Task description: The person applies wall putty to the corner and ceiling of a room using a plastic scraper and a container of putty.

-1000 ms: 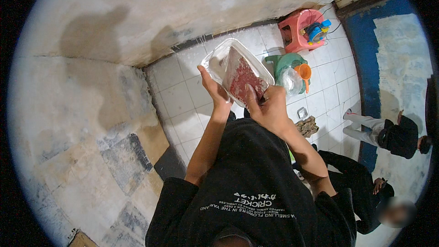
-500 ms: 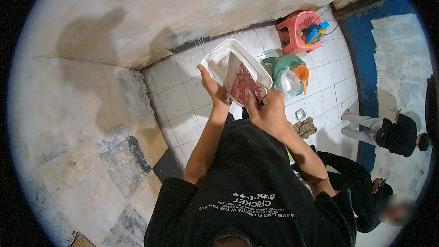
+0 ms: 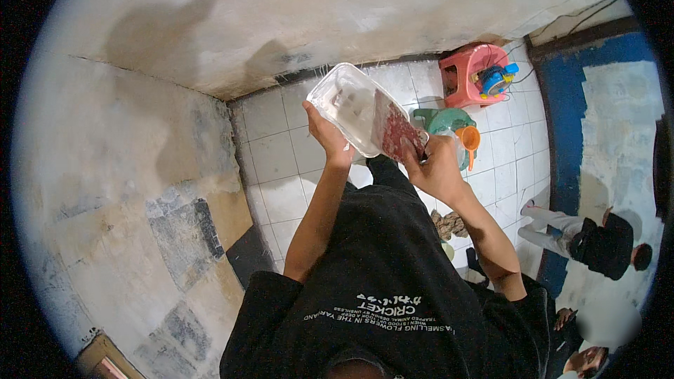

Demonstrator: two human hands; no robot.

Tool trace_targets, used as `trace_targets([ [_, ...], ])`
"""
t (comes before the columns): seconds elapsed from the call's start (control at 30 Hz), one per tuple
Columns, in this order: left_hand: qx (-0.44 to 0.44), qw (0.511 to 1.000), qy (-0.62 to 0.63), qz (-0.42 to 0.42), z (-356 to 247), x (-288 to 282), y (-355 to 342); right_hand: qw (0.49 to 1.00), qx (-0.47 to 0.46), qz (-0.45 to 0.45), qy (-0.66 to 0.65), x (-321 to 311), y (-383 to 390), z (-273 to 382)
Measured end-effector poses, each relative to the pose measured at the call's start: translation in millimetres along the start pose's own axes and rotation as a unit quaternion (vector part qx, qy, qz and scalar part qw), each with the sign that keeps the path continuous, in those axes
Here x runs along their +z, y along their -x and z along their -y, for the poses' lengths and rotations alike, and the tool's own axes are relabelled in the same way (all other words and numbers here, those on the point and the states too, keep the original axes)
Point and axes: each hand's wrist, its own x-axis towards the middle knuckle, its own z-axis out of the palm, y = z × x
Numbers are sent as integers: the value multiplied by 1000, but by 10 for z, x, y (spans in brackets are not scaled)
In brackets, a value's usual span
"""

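A white rectangular plastic tub (image 3: 324, 85), its inside smeared with whitish paste, rests in my left hand (image 3: 327, 136). The fingers wrap beneath and along its near left side, partly hidden by it. My right hand (image 3: 439, 167) grips a putty knife (image 3: 397, 129) with a broad reddish blade, coated with pale paste toward its edge. That blade tilts over the tub's right rim, and I cannot tell whether it touches. The knife's handle is mostly hidden in my right fingers.
Ahead, a pink plastic stool (image 3: 455, 78) bears a blue fan-like device (image 3: 496, 81). An orange dipper (image 3: 468, 139) lies by a green container (image 3: 442, 121) on the white tiled floor (image 3: 277, 156). Patchy walls enclose the left and front. Two other people are at right, one standing (image 3: 602, 245).
The putty knife has moved right, from over the tub's middle to its right rim, uncovering more of the inside. My right hand has shifted right with it; the left still holds the tub.
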Motion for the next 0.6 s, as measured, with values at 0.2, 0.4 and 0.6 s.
trace_targets([
  [0.2,31,999,-9,3,196,92,-185,998,-59,4,-25,73,-228,-212],
  [0.4,18,999,-25,17,375,116,-397,997,-66,26,-25,-283,-510,-132],
  [0.6,-100,990,71,72,306,710,-323,986,-143,80,35,-761,-713,-385],
])
